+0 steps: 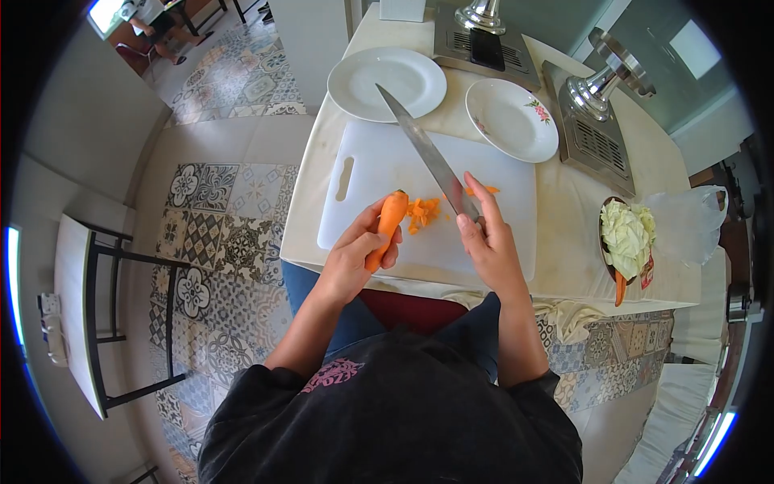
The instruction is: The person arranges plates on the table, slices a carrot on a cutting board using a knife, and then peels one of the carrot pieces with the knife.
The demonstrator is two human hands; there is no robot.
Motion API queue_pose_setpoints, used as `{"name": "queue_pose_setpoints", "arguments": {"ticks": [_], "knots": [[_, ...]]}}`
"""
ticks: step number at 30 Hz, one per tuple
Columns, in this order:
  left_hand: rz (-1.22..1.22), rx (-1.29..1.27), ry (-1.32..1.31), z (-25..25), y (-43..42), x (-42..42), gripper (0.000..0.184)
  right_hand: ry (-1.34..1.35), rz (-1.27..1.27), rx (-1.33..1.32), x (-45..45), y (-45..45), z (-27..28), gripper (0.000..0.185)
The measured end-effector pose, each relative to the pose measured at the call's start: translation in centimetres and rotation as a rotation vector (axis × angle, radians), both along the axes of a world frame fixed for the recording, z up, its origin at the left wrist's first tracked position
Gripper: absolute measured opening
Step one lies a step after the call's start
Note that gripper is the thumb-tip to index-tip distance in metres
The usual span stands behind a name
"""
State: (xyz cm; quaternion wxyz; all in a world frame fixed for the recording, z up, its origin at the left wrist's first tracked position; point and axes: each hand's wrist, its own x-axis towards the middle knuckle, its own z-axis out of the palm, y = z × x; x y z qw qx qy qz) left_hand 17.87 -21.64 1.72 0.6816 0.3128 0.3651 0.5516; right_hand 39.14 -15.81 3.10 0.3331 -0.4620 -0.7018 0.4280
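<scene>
A peeled-looking orange carrot [390,223] is gripped in my left hand [357,252], its thick end pointing up and away from me. My right hand [489,240] is closed on the handle of a long knife [427,152], whose blade slants up to the left, its tip over a white plate [379,74]. Most of the handle is hidden by my fingers. Between my hands, small orange carrot pieces [422,214] lie on the white cutting board [363,153]. A few more bits sit near my right fingers.
An oval flowered plate [512,121] stands behind the board. Two metal stands [592,137] are at the back, a black phone [487,50] on one. Cabbage in a basket [626,238] and a plastic bag [693,222] are at right. A person [157,24] is far off at upper left.
</scene>
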Motion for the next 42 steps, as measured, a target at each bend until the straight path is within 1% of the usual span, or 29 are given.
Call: {"name": "queue_pose_setpoints", "arguments": {"ticks": [2,5,8,11,12,13,14,15,18,22,23,25,27,28,30,31,34,35,37,40,42], "knots": [[-0.026,0.065,0.031,0.1,0.0,0.0,0.060,0.051,0.026,-0.034,0.0,-0.1,-0.1,0.055],[-0.038,0.057,0.028,0.4,-0.1,0.2,0.066,0.080,0.125,-0.068,-0.2,-0.8,0.5,0.055],[-0.173,0.127,-0.151,-0.5,0.0,-0.7,0.075,0.056,0.259,-0.061,-0.3,-1.6,0.9,0.056],[-0.224,0.154,-0.343,-0.5,-0.5,-0.7,0.088,-0.017,0.376,-0.026,-0.5,-2.2,1.0,0.059],[-0.241,0.201,-0.263,-0.5,-0.6,-0.8,0.093,-0.050,0.412,-0.015,-0.5,-2.4,1.2,0.060],[-0.257,0.249,-0.184,-0.5,-0.8,-0.9,0.098,-0.108,0.413,-0.044,-0.7,-2.7,1.9,0.062],[-0.272,0.297,-0.105,-0.4,-0.8,-1.0,0.103,-0.125,0.397,-0.013,-0.7,-2.8,1.8,0.062],[-0.262,0.243,-0.120,0.2,-1.0,-1.0,0.108,-0.143,0.382,0.017,-0.8,-2.9,1.6,0.062],[-0.278,0.233,-0.023,0.2,-1.3,-1.0,0.104,-0.186,0.352,0.167,-1.0,-3.0,1.0,0.062],[-0.193,0.257,0.226,0.2,-0.8,-0.1,0.090,-0.277,0.314,0.363,-1.3,-2.7,0.2,0.061],[-0.194,0.253,0.294,-0.9,-0.7,-0.4,0.086,-0.297,0.299,0.397,-1.3,-2.6,0.1,0.060],[-0.234,0.231,0.251,-0.8,-0.6,-0.5,0.079,-0.339,0.266,0.465,-1.4,-2.2,-0.1,0.060],[-0.311,0.191,0.026,0.1,-0.9,-0.4,0.073,-0.341,0.205,0.480,-1.1,-1.4,-0.3,0.058],[-0.318,0.186,-0.029,0.1,-1.0,-0.2,0.073,-0.342,0.175,0.486,-0.8,-1.0,-0.3,0.057],[-0.329,0.176,-0.140,0.0,-1.3,0.2,0.072,-0.289,0.138,0.399,-0.4,-0.5,0.0,0.056],[-0.314,0.119,-0.215,0.0,-1.3,0.2,0.073,-0.263,0.122,0.358,-0.2,-0.4,0.3,0.056],[-0.255,0.098,-0.142,0.0,-0.9,-0.2,0.076,-0.182,0.214,0.236,0.1,-1.0,1.0,0.056],[-0.247,0.082,-0.172,-0.2,-0.9,-0.3,0.078,-0.175,0.244,0.215,0.1,-1.3,1.2,0.057],[-0.237,0.049,-0.231,-0.7,-0.9,-0.3,0.081,-0.219,0.306,0.230,-0.4,-2.1,1.3,0.058],[-0.199,-0.004,-0.272,0.2,-0.8,0.1,0.085,-0.265,0.364,0.263,-0.9,-2.5,0.9,0.061],[-0.248,0.053,-0.301,-0.6,-0.8,-0.1,0.086,-0.277,0.356,0.294,-1.0,-2.5,0.7,0.062]]}}
